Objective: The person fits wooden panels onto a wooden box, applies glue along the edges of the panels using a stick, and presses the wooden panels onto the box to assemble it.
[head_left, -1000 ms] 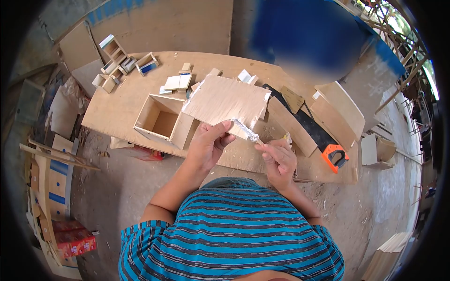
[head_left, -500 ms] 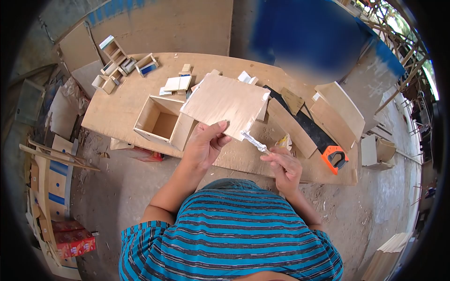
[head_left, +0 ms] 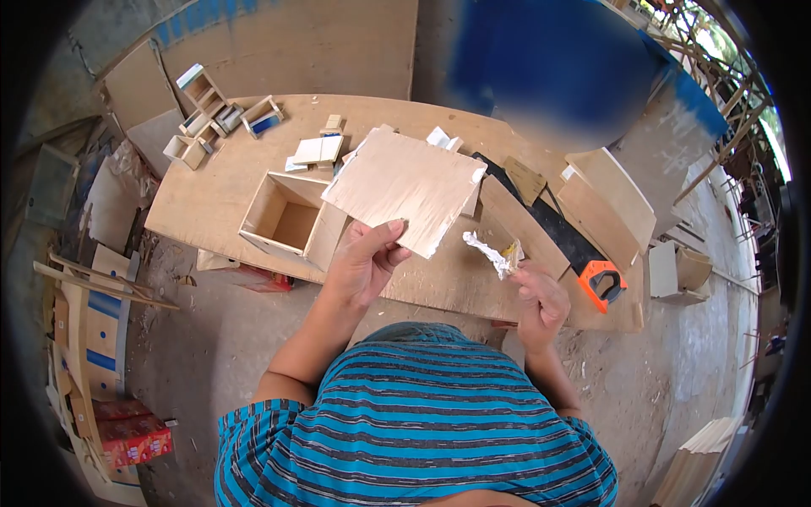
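Observation:
My left hand [head_left: 368, 258] pinches the near edge of a thin plywood panel [head_left: 404, 188] between thumb and fingers. The panel is tilted above the workbench, and white paste shows along its edges. In my right hand [head_left: 541, 302] is a small stick [head_left: 487, 251] thickly smeared with white paste, apart from the panel's near right corner. Just behind the stick, a crumpled yellowish wrapper [head_left: 514, 251] lies on the bench, partly hidden. An open wooden box [head_left: 283, 221] sits to the left of the panel.
On the workbench [head_left: 198, 207], a handsaw with an orange handle [head_left: 601, 286] lies at the right beside a long board [head_left: 524, 226]. Small wooden box pieces [head_left: 201, 93] stand at the far left. A curved wooden piece [head_left: 612, 203] rests at the right.
My right hand has moved right, taking the pasted stick away from the panel's corner. My left hand and the panel have barely shifted.

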`<state>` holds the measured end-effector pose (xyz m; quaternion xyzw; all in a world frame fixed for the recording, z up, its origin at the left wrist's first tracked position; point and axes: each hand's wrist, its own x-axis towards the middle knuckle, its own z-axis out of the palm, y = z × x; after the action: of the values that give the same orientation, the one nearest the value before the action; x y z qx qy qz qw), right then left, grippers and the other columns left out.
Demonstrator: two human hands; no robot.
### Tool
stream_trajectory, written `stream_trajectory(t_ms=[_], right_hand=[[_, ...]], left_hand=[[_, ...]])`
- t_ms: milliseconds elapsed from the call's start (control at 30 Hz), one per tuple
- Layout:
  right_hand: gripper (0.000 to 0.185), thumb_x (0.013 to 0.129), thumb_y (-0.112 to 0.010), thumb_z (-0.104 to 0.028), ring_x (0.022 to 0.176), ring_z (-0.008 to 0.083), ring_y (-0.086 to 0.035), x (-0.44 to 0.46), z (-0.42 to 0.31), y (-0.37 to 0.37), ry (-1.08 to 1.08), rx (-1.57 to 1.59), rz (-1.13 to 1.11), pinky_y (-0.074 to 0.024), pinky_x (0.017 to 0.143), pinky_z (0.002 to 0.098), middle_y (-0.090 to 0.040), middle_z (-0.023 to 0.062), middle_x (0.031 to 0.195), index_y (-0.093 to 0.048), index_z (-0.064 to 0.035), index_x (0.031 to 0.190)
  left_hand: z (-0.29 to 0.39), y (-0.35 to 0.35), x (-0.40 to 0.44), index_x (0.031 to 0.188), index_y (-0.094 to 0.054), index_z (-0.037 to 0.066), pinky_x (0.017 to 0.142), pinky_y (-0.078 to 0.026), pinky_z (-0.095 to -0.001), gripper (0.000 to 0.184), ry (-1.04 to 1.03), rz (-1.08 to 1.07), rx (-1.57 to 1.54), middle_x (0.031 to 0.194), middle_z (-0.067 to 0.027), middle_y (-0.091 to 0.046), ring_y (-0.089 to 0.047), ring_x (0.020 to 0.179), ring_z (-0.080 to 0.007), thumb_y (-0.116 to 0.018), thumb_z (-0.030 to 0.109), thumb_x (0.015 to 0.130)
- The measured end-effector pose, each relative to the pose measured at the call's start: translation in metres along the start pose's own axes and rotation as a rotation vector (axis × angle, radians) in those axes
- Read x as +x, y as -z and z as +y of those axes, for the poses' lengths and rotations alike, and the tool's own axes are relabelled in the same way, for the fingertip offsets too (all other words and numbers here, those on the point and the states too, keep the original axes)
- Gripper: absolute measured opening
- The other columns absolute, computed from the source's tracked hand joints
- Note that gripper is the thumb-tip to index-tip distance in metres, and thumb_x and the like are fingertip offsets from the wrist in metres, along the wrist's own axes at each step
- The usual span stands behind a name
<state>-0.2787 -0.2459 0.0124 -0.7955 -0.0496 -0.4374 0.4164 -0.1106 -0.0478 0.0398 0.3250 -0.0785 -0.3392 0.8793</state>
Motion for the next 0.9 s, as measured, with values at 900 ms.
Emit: stream_trajectory(t_ms=[900], right_hand=[[0.024,0.075,-0.065,0.006,0.076,0.0255,-0.061,0.016,-0.004,0.009,0.183,-0.222,0.012,-0.0497,0.071,0.0337,-0.070,0.0083,0.089,-0.069,-0.0024,0.097]], left_hand=[[-0.005,0.004,-0.014,0.105,-0.061,-0.003,0.061,-0.058,-0.0209,0.022,-0.019,-0.024,0.153,0.089,-0.0096,-0.068,-0.067,0.073,-0.0119,-0.063,0.004,0.084]])
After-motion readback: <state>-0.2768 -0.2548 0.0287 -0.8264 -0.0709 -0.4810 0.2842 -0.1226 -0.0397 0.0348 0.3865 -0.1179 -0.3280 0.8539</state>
